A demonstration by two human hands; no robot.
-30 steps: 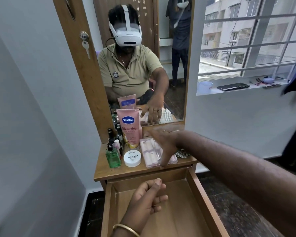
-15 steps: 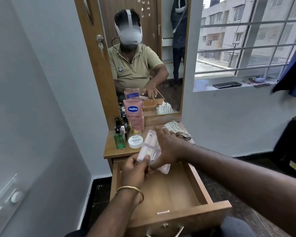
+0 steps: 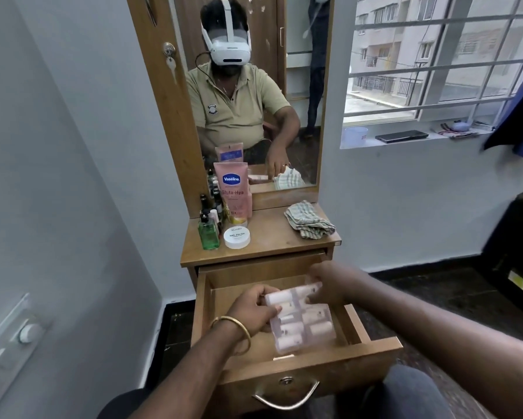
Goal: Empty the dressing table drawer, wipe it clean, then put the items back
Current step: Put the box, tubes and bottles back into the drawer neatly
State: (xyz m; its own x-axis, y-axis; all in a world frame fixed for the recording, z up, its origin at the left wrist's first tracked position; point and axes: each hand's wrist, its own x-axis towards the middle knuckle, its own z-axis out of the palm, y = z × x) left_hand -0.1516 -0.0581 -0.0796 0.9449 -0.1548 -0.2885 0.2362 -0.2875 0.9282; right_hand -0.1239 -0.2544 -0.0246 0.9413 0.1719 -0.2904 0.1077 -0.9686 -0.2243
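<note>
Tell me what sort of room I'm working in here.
Probably a bedroom or dressing corner at home: a wooden dressing table with a mirror, cosmetics such as a Vaseline tube, and a barred window facing flats.

— Could you read the small bottles (image 3: 212, 207) behind the green one (image 3: 208, 232)?
— No, they were crowded and too small. The clear box (image 3: 299, 317) hid the right hand (image 3: 327, 284) fingertips, blurred too.
</note>
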